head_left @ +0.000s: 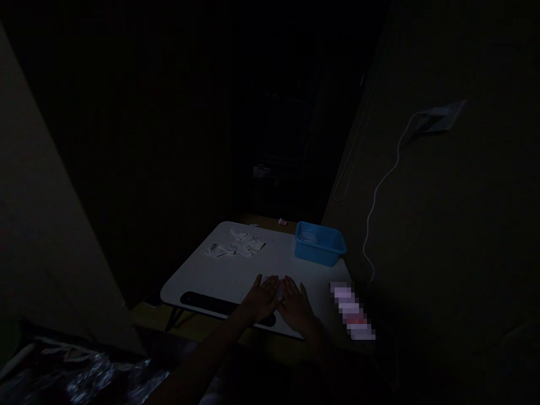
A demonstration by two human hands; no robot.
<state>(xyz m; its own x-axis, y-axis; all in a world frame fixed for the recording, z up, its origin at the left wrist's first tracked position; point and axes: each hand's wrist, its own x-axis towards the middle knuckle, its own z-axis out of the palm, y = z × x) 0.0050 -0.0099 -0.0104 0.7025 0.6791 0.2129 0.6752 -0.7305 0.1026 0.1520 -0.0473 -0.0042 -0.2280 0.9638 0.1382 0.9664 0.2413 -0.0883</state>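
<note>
Both hands lie side by side near the front edge of a low white folding table (198, 275). My left hand (262, 298) is flat, palm down, with its fingers stretched forward. Close against it, my right hand (294, 304) is also flat with the thumb spread to the right. A small pale piece, perhaps cloth or plastic (278, 288), shows between and under the fingers; most of it is hidden and the light is too dim to tell its kind. Farther back on the left lie crumpled white gloves or cloths (242, 244).
A blue plastic basket (318, 253) with something clear inside stands at the table's back right. A lit, blurred-out screen (352, 312) lies right of the table. A white cable (375, 194) hangs from a wall socket (445, 117). Shiny plastic (93, 377) lies at lower left.
</note>
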